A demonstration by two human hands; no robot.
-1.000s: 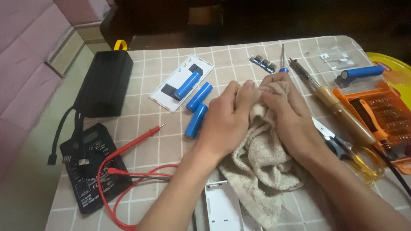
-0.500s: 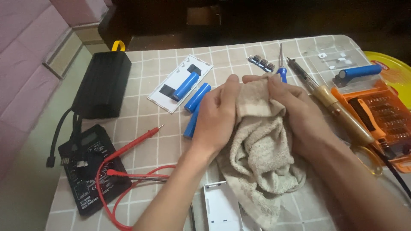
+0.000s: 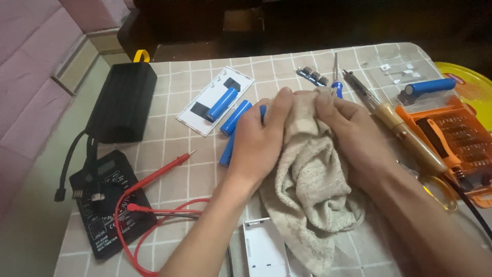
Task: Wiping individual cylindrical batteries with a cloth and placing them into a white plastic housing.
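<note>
The left hand (image 3: 259, 141) is closed on the upper edge of a beige towel (image 3: 310, 190), the thumb laid over the cloth; the right hand (image 3: 353, 138) is also closed, pinching the same edge from the other side. The towel is held at the middle of the checkered tablecloth (image 3: 174, 169) and hangs down in folds onto it.

Just left of the left hand, blue cylindrical battery cells (image 3: 234, 119) are laid, one partly hidden behind the hand; one more cell (image 3: 222, 103) rests on a white flat card with black patches (image 3: 215, 100). Beyond the right hand, a soldering iron with a wooden handle (image 3: 405, 134) and an orange tray of screwdriver bits (image 3: 453, 141) are seen. A black multimeter (image 3: 105, 205) with red leads (image 3: 154, 177) lies at the left, near a black box (image 3: 123, 102). What is wrapped in the towel cannot be seen. A white case (image 3: 264, 251) is cut off at the lower edge.
</note>
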